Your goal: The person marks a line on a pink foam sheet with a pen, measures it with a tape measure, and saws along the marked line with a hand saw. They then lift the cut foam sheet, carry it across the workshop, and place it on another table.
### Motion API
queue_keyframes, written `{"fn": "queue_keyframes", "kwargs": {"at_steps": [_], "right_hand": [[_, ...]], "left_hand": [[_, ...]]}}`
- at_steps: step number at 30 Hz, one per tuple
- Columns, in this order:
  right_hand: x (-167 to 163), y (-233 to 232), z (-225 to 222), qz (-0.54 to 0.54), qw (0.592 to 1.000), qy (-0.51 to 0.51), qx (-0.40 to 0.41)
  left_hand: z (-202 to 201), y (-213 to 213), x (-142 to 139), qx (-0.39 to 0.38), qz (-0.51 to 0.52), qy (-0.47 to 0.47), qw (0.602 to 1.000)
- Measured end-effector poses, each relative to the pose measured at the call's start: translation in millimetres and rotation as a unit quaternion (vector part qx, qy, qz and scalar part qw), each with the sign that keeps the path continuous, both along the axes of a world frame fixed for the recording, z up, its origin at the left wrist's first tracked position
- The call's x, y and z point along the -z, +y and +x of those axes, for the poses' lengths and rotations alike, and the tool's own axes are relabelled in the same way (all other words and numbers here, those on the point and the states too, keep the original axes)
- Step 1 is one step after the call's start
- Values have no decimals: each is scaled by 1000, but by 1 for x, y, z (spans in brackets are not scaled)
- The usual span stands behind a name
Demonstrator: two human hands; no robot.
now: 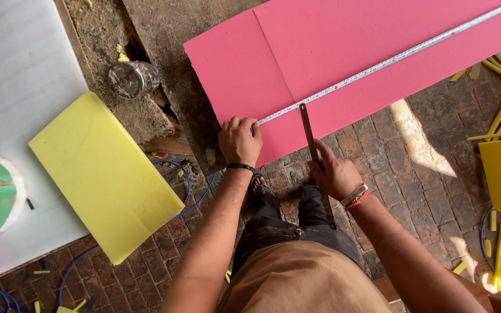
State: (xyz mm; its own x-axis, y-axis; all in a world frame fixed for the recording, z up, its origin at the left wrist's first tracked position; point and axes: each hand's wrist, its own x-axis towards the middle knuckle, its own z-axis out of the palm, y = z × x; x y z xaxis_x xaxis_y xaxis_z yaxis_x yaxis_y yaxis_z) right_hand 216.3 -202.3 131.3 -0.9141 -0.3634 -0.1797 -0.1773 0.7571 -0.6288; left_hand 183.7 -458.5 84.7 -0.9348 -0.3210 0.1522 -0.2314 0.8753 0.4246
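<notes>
Right hand (334, 174) grips thin blade (308, 130) on pink foam (343, 40)

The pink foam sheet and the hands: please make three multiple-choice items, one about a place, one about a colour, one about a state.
1. Where does the tape measure lie?
A. On the pink sheet
B. On the yellow block
C. On the white board

2. What colour is the band on the left wrist?
A. Red
B. Black
C. Green

3. What does the right hand do?
A. It rests open on the bricks
B. It grips a thin blade whose tip meets the tape
C. It lifts the metal can

Answers:
1 A, the tape runs slantwise along the pink sheet.
2 B, a black band sits just behind the left hand, which presses the tape end down.
3 B, the fingers close round the blade's lower end.
</notes>
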Motion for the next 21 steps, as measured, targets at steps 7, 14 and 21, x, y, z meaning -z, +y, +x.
{"fn": "queue_keyframes", "kwargs": {"at_steps": [7, 14, 21], "right_hand": [[7, -24, 14, 46, 998, 17, -34], [14, -61, 24, 39, 998, 4, -55], [18, -87, 35, 25, 997, 30, -65]], "left_hand": [[-3, -14, -10, -26, -4, -20, 999], [19, -50, -9, -46, -3, -53, 998], [16, -55, 1, -47, -7, -61, 997]]}}
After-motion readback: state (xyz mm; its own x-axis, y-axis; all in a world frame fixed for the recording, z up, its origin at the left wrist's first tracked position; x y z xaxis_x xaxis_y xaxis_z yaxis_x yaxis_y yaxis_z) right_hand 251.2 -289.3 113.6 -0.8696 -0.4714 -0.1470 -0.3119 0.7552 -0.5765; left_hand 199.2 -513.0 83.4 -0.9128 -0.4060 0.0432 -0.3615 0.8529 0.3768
